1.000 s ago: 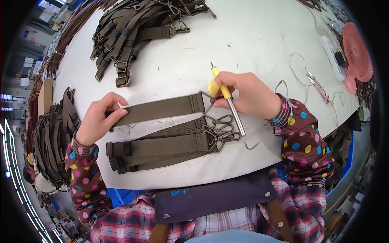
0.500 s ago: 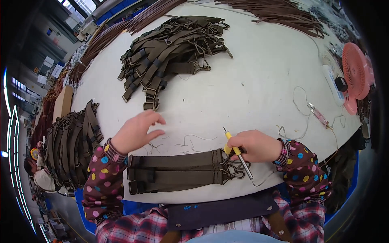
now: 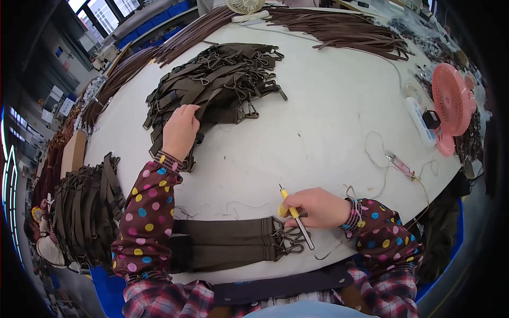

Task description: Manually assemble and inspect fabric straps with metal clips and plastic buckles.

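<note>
The left hand (image 3: 181, 130) lies over the near edge of a heap of dark olive webbing straps (image 3: 212, 85) with metal snap hooks; its fingers bend down onto the straps, but whether they grip one cannot be told. The right hand (image 3: 321, 208) is closed around a yellow pen-shaped tool (image 3: 292, 208), thin tip pointing away from the person, metal shaft toward the person and a cord (image 3: 331, 255) trailing from it. Just left of the right hand, and nearer the person than the left hand, webbing straps with metal clips (image 3: 228, 245) lie flat side by side, their far-left ends hidden behind the left sleeve (image 3: 148, 222).

Both hands work above a broad white tabletop (image 3: 286, 143), flecked with dark specks; loose thread scraps (image 3: 238, 205) lie between the hands. To the right of the right hand lie thread snips (image 3: 400, 165), with a white power strip (image 3: 420, 124) and a pink fan (image 3: 450, 100) beyond. Bundled brown strips (image 3: 339, 33) cover the table's far edge, past both hands. Left of the left hand hang more dark straps (image 3: 85, 217); farther off on that side are windows (image 3: 103, 16), blue bins (image 3: 161, 18) and bright strip lights (image 3: 7, 175).
</note>
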Available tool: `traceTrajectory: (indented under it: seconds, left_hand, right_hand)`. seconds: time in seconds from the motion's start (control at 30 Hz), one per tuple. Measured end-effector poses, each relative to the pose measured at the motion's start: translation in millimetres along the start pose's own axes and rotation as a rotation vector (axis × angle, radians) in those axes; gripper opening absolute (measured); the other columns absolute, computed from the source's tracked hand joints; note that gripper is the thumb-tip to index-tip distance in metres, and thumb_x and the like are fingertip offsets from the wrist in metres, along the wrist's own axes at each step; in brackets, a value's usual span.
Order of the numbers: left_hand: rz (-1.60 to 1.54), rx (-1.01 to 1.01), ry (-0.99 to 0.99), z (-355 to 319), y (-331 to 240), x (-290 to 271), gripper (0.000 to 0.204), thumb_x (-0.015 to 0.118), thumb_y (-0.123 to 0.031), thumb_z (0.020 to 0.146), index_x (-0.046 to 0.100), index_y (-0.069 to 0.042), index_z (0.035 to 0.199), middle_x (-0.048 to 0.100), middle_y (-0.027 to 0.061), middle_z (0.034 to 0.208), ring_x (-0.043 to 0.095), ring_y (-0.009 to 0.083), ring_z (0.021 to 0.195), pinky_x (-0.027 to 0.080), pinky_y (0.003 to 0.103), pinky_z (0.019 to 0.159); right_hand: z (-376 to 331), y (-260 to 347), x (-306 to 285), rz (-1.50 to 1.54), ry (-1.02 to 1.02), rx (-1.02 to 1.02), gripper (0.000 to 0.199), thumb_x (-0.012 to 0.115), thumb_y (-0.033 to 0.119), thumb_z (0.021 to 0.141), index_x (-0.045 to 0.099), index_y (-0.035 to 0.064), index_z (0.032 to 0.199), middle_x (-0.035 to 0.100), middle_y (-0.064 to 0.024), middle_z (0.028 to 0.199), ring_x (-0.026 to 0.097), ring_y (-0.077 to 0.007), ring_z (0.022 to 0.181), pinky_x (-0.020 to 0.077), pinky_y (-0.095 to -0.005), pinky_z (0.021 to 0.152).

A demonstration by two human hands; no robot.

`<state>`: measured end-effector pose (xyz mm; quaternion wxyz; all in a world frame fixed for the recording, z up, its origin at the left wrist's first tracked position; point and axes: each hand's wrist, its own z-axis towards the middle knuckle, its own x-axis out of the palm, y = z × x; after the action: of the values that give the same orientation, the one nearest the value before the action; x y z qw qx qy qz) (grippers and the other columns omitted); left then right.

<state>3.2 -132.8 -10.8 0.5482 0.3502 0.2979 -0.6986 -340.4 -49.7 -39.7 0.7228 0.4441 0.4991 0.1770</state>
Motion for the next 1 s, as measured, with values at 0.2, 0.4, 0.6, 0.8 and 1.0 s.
traceTrajectory:
  seconds: [0.2,0.4,0.6,0.8,1.0]
  left_hand:
    - [-0.052,0.406,0.281,-71.0,-22.3,-49.3,0.029,0.06,-0.003,0.073,0.061,-0.01,0.1,0.058,0.0042,0.089,0.057,0.0227,0.087,0.045,0.033,0.076]
    - [-0.15,0.336,0.61,-102.5,-21.3,-82.7,0.035,0.064,-0.009,0.075,0.06,-0.011,0.111,0.058,0.0054,0.095,0.057,0.0239,0.091,0.045,0.034,0.081]
    - [-0.279,0.255,0.55,-105.7,-45.5,-66.8,0.056,0.063,-0.011,0.08,0.047,-0.018,0.133,0.054,0.0083,0.113,0.056,0.024,0.093,0.047,0.034,0.079]
    - [0.063,0.555,0.559,-104.3,-68.5,-64.4,0.065,0.057,-0.004,0.075,0.047,-0.026,0.135,0.05,0.0043,0.11,0.054,0.0179,0.085,0.049,0.03,0.071]
    - [0.073,0.543,0.572,-104.6,-77.1,-66.3,0.062,0.058,-0.004,0.074,0.053,-0.028,0.13,0.047,0.0048,0.103,0.054,0.0175,0.082,0.05,0.027,0.062]
  right_hand:
    - [4.0,0.9,-12.3,0.015,-0.247,0.071,0.02,0.065,0.022,0.088,0.057,0.0057,0.096,0.062,-0.0086,0.072,0.062,-0.0206,0.061,0.0496,-0.0281,0.056]
    - [14.8,-0.8,-18.1,-0.005,-0.319,0.146,0.013,0.056,0.017,0.093,0.054,0.0065,0.102,0.066,-0.0071,0.079,0.065,-0.0191,0.066,0.0519,-0.0267,0.061]
    - [47.2,-6.2,-23.1,-0.392,-0.462,-0.068,0.021,0.068,0.012,0.083,0.06,0.0052,0.101,0.066,-0.0109,0.093,0.063,-0.0269,0.083,0.051,-0.0331,0.075]
    - [78.6,0.5,-12.5,-0.421,-0.458,-0.089,0.03,0.072,0.024,0.08,0.06,0.0078,0.102,0.064,-0.008,0.091,0.06,-0.0259,0.082,0.0488,-0.0336,0.072]
    - [84.8,-9.1,2.9,-0.319,-0.256,-0.045,0.038,0.075,0.032,0.077,0.056,0.0091,0.102,0.065,-0.0046,0.089,0.061,-0.0232,0.076,0.0484,-0.0327,0.067]
